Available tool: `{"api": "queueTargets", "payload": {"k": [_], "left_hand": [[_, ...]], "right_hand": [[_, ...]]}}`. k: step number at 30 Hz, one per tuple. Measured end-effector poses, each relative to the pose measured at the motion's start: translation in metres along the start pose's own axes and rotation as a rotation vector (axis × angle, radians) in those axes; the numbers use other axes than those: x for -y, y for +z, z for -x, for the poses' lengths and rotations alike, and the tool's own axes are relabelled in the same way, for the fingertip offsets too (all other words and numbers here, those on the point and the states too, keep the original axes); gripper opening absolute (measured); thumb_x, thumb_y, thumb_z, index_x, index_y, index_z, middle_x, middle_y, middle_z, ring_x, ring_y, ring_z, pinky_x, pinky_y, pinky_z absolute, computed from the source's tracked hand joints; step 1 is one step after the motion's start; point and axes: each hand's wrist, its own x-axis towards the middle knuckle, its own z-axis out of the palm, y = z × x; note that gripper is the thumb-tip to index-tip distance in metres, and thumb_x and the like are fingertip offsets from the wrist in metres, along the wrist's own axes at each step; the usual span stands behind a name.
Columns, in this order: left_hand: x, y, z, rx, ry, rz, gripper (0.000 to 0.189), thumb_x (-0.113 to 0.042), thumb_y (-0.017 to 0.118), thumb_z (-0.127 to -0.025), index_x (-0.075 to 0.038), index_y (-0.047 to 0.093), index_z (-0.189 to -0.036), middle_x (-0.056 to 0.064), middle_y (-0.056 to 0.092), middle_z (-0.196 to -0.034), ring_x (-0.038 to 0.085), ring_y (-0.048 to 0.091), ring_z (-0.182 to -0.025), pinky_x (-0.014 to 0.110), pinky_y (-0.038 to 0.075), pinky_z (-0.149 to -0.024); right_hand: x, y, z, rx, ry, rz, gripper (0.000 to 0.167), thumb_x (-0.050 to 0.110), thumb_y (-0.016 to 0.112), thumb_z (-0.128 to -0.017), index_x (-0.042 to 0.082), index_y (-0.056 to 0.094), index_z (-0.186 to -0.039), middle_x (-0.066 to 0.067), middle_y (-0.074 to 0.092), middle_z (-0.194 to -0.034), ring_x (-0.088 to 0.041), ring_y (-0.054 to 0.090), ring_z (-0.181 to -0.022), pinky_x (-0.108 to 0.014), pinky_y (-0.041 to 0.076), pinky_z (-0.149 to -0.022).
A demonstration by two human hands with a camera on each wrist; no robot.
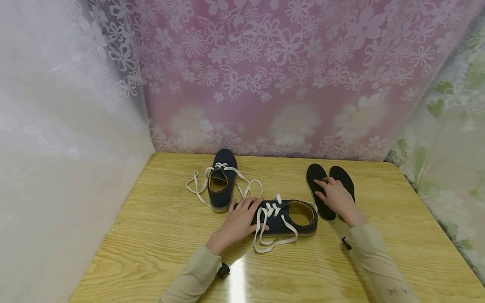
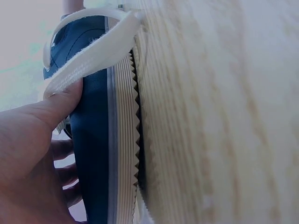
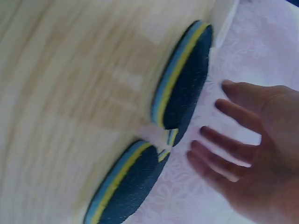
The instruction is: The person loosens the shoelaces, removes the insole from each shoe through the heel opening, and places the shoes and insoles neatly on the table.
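My left hand grips the toe end of a dark blue lace-up shoe that lies sideways on the table. In the left wrist view the thumb presses one side of the shoe, under a loose white lace, and the fingers lie behind it. My right hand is over two black insoles, one on the left and one on the right. Its fingers are spread and hold nothing. The right wrist view shows blue and yellow layers along the edges of the insoles.
A second dark blue shoe stands behind my left hand, toe pointing away, its white laces trailing on both sides. The wooden table ends at a pink flowered curtain, with pale sheets at both sides.
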Motion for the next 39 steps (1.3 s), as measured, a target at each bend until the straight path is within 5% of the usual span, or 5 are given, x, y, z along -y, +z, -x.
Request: {"api": "queueTargets", "payload": {"k": [6, 18, 23, 29, 39], "left_hand": [[0.0, -0.002, 0.0, 0.011, 0.001, 0.021, 0.084, -0.06, 0.067, -0.089, -0.019, 0.04, -0.157, 0.005, 0.049, -0.148, 0.027, 0.045, -0.138, 0.064, 0.031, -0.113], [0.001, -0.004, 0.0, 0.045, 0.013, 0.037, 0.089, -0.061, 0.067, -0.089, -0.018, 0.034, -0.16, 0.009, 0.043, -0.154, 0.031, 0.042, -0.141, 0.065, 0.029, -0.113], [0.0, -0.005, 0.002, 0.029, 0.026, 0.02, 0.094, -0.057, 0.077, -0.084, -0.018, 0.035, -0.159, 0.012, 0.044, -0.153, 0.033, 0.043, -0.14, 0.066, 0.031, -0.112], [-0.005, -0.007, 0.002, 0.029, 0.02, 0.007, 0.094, -0.052, 0.084, -0.08, -0.019, 0.04, -0.156, 0.009, 0.049, -0.146, 0.032, 0.048, -0.134, 0.062, 0.037, -0.109], [-0.012, -0.01, 0.001, -0.002, 0.045, -0.044, 0.093, -0.051, 0.087, -0.076, -0.019, 0.045, -0.153, 0.008, 0.053, -0.144, 0.032, 0.052, -0.13, 0.06, 0.04, -0.107]], "right_hand": [[0.016, -0.006, -0.002, -0.084, -0.14, -0.191, 0.036, 0.016, 0.061, -0.103, 0.006, 0.062, -0.138, -0.022, 0.058, -0.135, -0.045, 0.053, -0.122, -0.064, 0.04, -0.104], [0.068, -0.009, -0.004, 0.196, -0.32, -0.561, 0.043, 0.026, 0.051, -0.109, 0.023, 0.051, -0.151, -0.008, 0.048, -0.153, -0.037, 0.049, -0.136, -0.062, 0.043, -0.105], [0.073, -0.007, -0.002, 0.262, -0.301, -0.534, 0.041, 0.035, 0.048, -0.109, 0.013, 0.062, -0.14, -0.01, 0.057, -0.144, -0.034, 0.056, -0.13, -0.057, 0.046, -0.103], [0.073, -0.004, 0.004, 0.283, -0.212, -0.58, 0.037, 0.042, 0.047, -0.108, 0.021, 0.066, -0.131, -0.002, 0.066, -0.131, -0.024, 0.063, -0.119, -0.051, 0.05, -0.1], [0.08, 0.0, 0.026, 0.169, -0.138, -0.586, 0.033, 0.042, 0.051, -0.106, 0.023, 0.067, -0.129, 0.0, 0.068, -0.126, -0.024, 0.066, -0.116, -0.05, 0.051, -0.097]]}}
